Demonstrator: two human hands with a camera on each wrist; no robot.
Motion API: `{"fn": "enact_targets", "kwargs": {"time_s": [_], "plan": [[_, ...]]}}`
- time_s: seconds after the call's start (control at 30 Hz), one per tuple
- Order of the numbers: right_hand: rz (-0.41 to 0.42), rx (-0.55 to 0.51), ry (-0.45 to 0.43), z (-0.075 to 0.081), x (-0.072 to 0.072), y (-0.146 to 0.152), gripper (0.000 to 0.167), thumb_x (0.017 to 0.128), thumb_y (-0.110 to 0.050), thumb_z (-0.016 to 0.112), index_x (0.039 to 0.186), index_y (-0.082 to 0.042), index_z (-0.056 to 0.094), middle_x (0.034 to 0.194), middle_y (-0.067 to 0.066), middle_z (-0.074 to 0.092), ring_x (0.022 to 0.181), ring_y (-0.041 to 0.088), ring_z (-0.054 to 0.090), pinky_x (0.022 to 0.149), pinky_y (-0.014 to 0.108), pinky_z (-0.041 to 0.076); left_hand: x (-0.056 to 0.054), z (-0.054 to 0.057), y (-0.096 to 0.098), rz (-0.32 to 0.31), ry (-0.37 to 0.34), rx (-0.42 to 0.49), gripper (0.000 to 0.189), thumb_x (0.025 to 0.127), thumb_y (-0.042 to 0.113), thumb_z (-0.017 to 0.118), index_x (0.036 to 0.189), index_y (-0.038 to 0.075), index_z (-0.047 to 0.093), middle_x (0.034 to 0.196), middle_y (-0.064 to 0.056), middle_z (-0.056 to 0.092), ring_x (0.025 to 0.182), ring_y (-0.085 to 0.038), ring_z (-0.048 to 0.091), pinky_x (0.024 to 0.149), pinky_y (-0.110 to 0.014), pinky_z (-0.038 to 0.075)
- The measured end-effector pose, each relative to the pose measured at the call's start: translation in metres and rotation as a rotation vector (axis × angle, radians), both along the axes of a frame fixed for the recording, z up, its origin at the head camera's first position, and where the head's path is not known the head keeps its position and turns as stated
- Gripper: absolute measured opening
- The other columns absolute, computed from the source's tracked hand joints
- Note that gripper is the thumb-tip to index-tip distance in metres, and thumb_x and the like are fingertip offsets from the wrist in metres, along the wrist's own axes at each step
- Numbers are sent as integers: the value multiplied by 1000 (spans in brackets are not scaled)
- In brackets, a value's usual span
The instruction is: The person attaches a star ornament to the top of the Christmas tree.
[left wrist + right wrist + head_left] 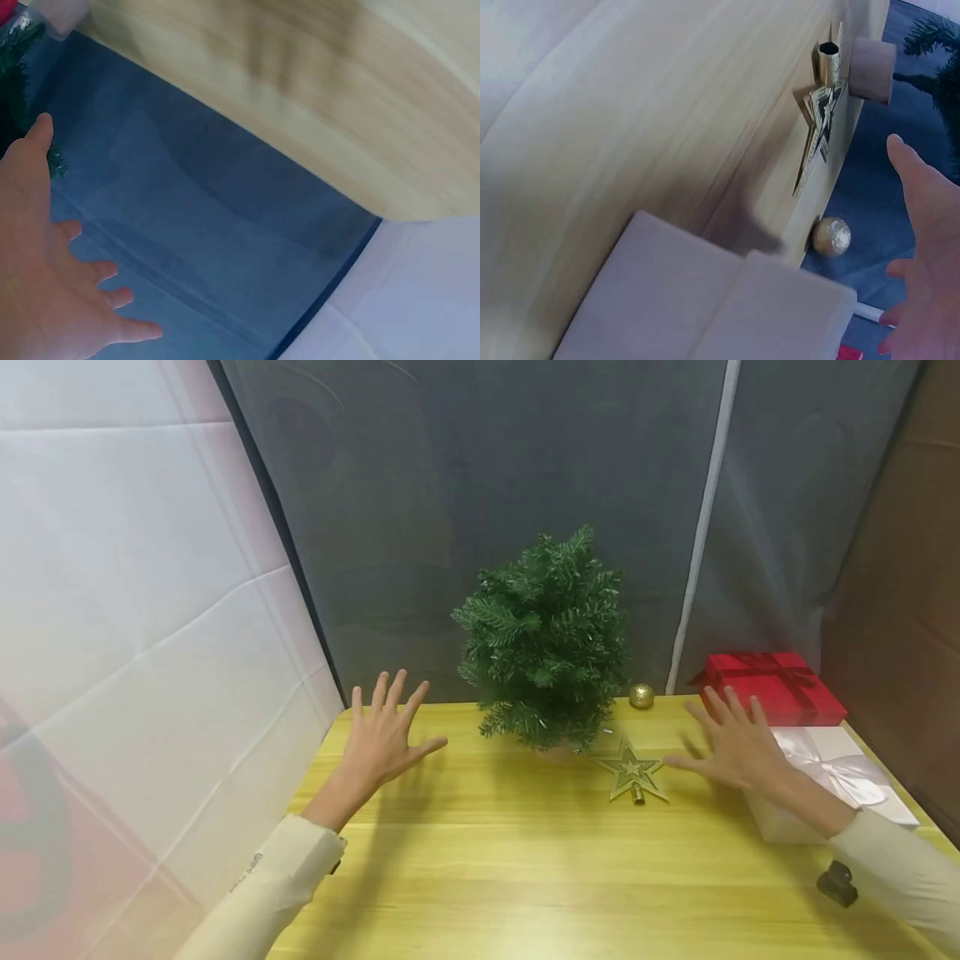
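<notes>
Both hands hover over the table with fingers spread and nothing held. In the head view the left hand (377,739) is left of a small green artificial Christmas tree (543,639); the left wrist view shows that hand (45,277) from behind. The right hand (738,743) is above and left of a white gift box (840,772) with a satin bow. Just left of its thumb lies a gold star tree topper (632,770) with a socket at its base. A gold ball ornament (641,696) sits near the table's back edge, right of the tree.
A red gift box (776,685) with a dark red ribbon stands behind the white one. The wooden table (525,877) meets a grey fabric wall (487,460) at the back. White fabric (150,568) hangs on the left and a brown panel (892,610) on the right.
</notes>
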State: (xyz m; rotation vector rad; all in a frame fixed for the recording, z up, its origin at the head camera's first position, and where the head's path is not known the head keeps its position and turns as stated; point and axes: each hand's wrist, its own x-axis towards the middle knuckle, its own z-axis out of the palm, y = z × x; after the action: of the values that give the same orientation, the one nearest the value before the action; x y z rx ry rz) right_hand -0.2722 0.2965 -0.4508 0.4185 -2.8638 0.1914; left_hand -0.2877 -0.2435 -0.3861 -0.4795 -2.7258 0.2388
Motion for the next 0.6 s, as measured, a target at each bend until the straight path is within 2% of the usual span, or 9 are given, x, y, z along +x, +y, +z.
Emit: {"fn": "enact_targets", "kwargs": {"time_s": [0.3,0.6], "plan": [[67,-48,8,-6,3,-14,102,80,-73,74,152,-4,49,160,38,28,147,63,20,116,78,9,-1,27,6,-36,23,13,98,90,77,60,165,21,31,170,-20,22,156,-44,17,119,-75,15],[148,-47,36,-18,2,-25,92,78,-64,82,143,-4,59,157,36,33,146,61,23,114,79,17,-2,53,13,-56,62,11,96,92,75,60,165,21,30,169,-20,24,155,-43,20,119,-74,17]]}}
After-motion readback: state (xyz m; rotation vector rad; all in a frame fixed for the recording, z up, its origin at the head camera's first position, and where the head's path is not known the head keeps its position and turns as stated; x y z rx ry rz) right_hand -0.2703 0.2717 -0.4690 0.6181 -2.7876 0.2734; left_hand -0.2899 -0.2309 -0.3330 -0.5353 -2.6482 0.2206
